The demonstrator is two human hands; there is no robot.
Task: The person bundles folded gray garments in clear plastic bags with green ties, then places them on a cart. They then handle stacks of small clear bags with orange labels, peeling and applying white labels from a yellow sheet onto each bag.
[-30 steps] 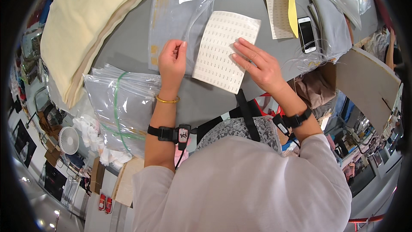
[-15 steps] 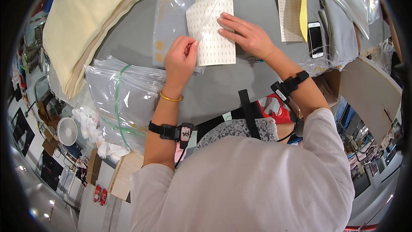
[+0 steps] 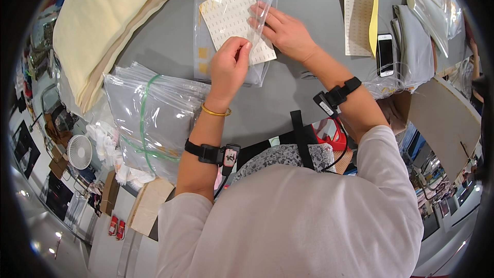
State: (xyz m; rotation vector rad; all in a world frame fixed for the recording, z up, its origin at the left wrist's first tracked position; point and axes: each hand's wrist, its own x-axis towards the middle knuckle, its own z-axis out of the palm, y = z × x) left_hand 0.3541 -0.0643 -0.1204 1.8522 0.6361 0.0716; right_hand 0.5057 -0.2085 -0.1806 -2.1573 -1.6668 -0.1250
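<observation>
Nearest on the left of the table (image 3: 303,31), a stack of bagged grey garments (image 3: 149,123) tied with green string, untouched. Just beyond, left hand (image 3: 229,67) closed in a pinch, fingertips pressed on the near edge of the label sheet (image 3: 234,20), seemingly picking at one sticker. Right hand (image 3: 283,31) spread flat, fingers holding down the sheet's right side and the clear bag (image 3: 208,56) under it. Sheet lying tilted on top of the bag, middle of the table, far from the body.

Judged step: peeling a single label off the sheet, bag waiting beneath to take it. Next move calls for a nail under the sticker's corner, a slow lift without tearing, steady pressure from the right hand to keep sheet and bag from sliding.

Farther right, another label sheet with yellow backing (image 3: 360,13), then a phone (image 3: 386,54) beside folded grey cloth (image 3: 414,46). Far left, a cream fabric pile (image 3: 103,25).
</observation>
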